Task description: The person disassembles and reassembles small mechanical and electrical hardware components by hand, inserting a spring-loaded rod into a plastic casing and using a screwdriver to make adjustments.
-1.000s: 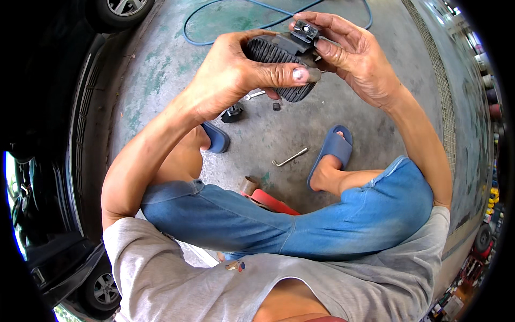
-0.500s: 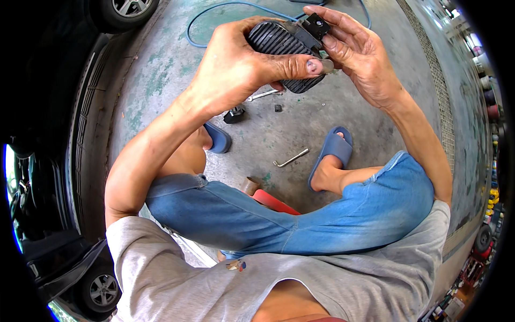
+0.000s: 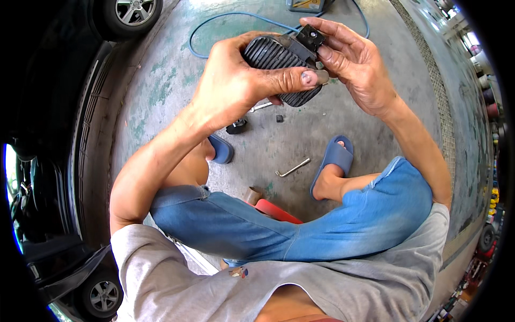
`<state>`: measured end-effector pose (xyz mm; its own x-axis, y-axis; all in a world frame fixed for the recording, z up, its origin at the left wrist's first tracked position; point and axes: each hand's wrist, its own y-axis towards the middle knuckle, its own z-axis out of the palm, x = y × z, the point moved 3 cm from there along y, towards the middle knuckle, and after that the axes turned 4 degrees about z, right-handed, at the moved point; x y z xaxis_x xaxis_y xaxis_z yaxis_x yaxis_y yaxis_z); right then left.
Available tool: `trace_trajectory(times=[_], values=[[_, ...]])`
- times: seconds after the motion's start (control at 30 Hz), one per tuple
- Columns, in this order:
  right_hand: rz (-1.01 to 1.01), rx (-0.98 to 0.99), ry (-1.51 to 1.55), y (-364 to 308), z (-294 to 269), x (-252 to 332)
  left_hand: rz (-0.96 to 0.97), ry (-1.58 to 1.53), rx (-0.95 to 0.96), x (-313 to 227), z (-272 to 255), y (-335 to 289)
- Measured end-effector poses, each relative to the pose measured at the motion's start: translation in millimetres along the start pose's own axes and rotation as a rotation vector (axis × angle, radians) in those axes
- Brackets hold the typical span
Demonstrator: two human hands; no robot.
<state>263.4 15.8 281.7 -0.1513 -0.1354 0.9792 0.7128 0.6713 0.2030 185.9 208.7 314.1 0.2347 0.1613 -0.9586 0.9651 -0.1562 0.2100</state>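
My left hand [image 3: 233, 78] is closed around a black oval part with a ribbed face [image 3: 271, 55], its thumb lying across the ribs. At the upper right end of this part sits a small black square block [image 3: 310, 36] with a hole or bolt in its face. My right hand [image 3: 360, 67] pinches that block between thumb and forefinger, and its other fingers are curled loosely behind. Both hands are raised in front of me above the floor. The back of the ribbed part is hidden by the left palm.
On the concrete floor lie an L-shaped wrench [image 3: 293, 167], a spanner [image 3: 261, 107], a small black cube [image 3: 279, 118] and a black piece [image 3: 236, 126]. A blue hose [image 3: 214, 20] curves beyond my hands, by a case [image 3: 304, 5]. A dark vehicle with a wheel [image 3: 134, 12] stands left.
The whole view has shifted slightly, so hands and floor appear a little lower and more of the far case shows. Both grips look the same.
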Motion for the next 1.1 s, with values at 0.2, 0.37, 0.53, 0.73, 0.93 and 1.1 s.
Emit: trace_trajectory(times=[0.2,0.37,0.53,0.73,0.93,1.1], values=[[-0.048,-0.088,-0.002,1.8,3.7,3.0,-0.005,-0.088,-0.006,3.4,-1.1,2.1],[-0.05,-0.093,-0.007,1.9,3.1,2.6,0.004,-0.11,0.004,7.5,-1.2,2.0],[-0.059,-0.1,-0.009,2.1,2.6,3.8,-0.006,-0.112,0.022,7.0,-3.2,1.5],[-0.021,-0.046,-0.061,0.9,2.5,3.7,-0.022,-0.093,0.035,4.2,-4.3,0.3],[-0.027,-0.072,-0.035,0.5,2.9,6.1,0.033,-0.107,0.008,8.1,-3.6,1.0],[-0.047,-0.092,-0.08,1.1,2.1,5.7,0.038,-0.104,0.012,6.5,-3.4,0.2]])
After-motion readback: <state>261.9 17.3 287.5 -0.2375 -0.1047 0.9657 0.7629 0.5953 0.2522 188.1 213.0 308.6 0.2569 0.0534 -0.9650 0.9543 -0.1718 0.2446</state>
